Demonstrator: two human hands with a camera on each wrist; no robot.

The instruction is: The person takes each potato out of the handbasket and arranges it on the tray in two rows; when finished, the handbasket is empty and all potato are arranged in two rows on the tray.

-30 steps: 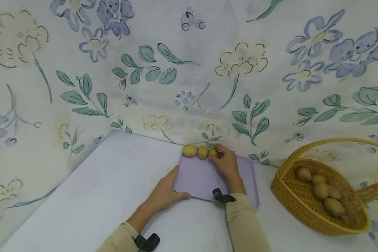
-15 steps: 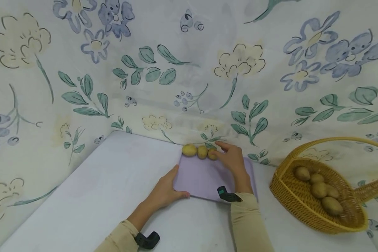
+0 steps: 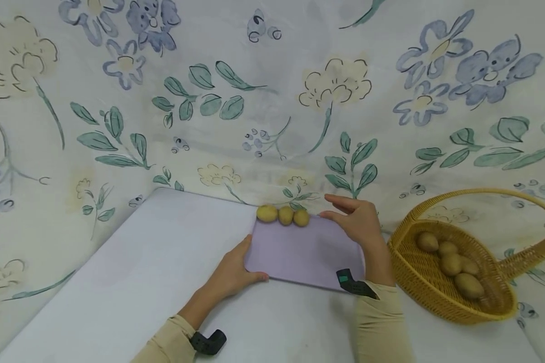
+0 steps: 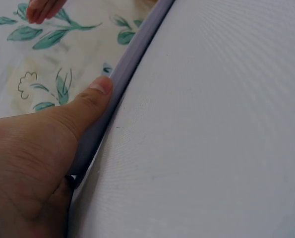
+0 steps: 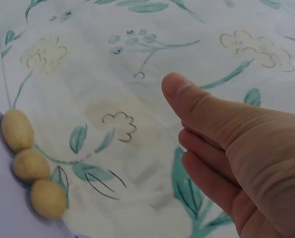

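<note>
Three yellow-brown potatoes (image 3: 285, 215) sit side by side along the back edge of a pale purple tray (image 3: 304, 252), starting at its left corner. My left hand (image 3: 229, 272) braces the tray's front left corner, with the thumb along the front edge and the fingers along the left side. In the left wrist view the thumb (image 4: 90, 101) lies against the tray's rim; the other fingers are mostly hidden. My right hand (image 3: 361, 222) hovers over the tray's back right part, apart from the potatoes, holding nothing. Its thumb and fingers are loosely bent in the right wrist view.
A yellow wicker basket (image 3: 429, 297) with a tall handle stands on the right, holding several potatoes (image 3: 451, 263). The white table (image 3: 181, 247) meets a flower-patterned cloth backdrop (image 3: 272, 171) behind the tray.
My right hand has let go of the third potato and moved right, away from the row. That potato stays beside the other two. My left hand keeps its place at the tray's corner.
</note>
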